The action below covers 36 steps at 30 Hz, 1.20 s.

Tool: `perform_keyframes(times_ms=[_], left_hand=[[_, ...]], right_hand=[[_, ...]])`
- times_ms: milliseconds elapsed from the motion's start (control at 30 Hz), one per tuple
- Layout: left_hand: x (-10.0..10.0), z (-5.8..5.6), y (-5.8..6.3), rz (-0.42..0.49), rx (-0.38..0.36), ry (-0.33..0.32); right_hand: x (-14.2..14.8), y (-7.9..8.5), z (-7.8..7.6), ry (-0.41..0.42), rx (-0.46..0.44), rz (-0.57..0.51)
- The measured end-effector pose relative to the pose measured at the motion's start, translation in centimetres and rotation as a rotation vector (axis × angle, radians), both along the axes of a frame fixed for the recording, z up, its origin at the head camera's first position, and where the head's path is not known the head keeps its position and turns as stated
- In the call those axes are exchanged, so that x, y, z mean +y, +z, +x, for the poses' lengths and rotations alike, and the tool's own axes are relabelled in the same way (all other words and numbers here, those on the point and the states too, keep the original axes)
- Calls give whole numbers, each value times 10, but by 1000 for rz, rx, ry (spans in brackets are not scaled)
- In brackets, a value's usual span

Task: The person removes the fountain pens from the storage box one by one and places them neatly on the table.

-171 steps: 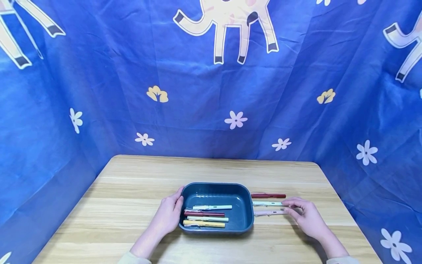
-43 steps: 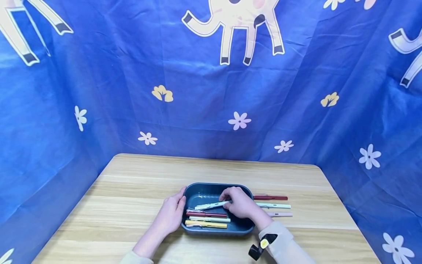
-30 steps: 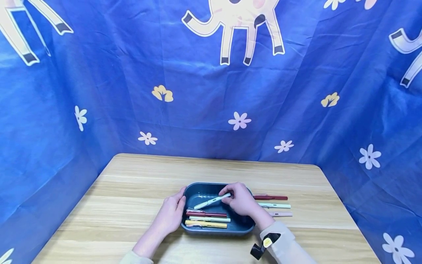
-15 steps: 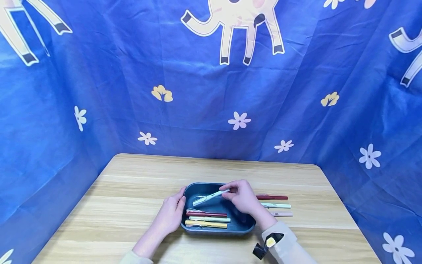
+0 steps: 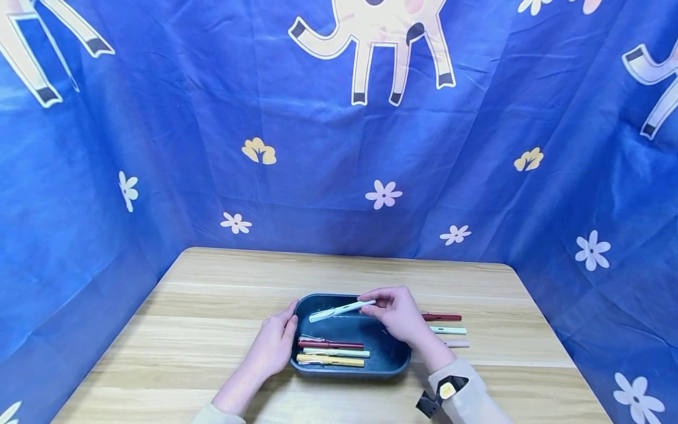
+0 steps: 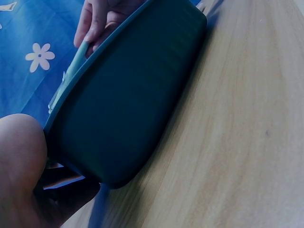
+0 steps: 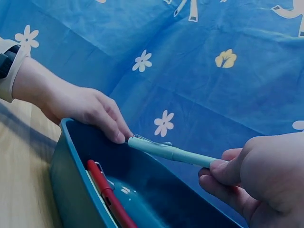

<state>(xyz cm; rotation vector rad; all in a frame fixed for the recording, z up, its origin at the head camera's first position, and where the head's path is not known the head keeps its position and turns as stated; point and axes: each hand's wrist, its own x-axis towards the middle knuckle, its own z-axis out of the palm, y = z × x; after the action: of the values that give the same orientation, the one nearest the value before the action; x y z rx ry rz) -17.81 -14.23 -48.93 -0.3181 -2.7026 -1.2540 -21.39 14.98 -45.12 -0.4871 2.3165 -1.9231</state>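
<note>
My right hand pinches the rear end of a pale blue fountain pen between thumb and fingers. The pen is tilted, its clip end pointing left, above the back part of a dark teal box. In the right wrist view, the capped end of the pale blue pen overlaps the left hand's fingertips. My left hand grips the box's left end, thumb at the rim. Inside the box lie a dark red pen, a pale green pen and a yellow pen, side by side.
Right of the box, a dark red pen, a mint pen and a pale pink pen lie on the wooden table, partly hidden by the right hand and forearm. A blue patterned curtain surrounds the table's back and sides.
My right hand has moved from the pens on the table into the box and lifted the pale blue pen off its floor, up and back. The left hand stays on the box.
</note>
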Motion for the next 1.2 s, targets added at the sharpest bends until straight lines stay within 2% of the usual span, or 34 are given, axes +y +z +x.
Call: perform_keyframes(times_ms=[600,867,1100,1200], left_hand=[[1,0,-2,-6,-3,2],[2,-1,-1,-17,-2,5],[3,-1,-1,-16,1,0],[3,0,-1,-18,-2,2]], right_hand=[[53,11,21,-37,11,-74],[82,10,27,-45,70,-90],[112,7,42,-107,108,-61],[124,3,49,-101,131,-80]])
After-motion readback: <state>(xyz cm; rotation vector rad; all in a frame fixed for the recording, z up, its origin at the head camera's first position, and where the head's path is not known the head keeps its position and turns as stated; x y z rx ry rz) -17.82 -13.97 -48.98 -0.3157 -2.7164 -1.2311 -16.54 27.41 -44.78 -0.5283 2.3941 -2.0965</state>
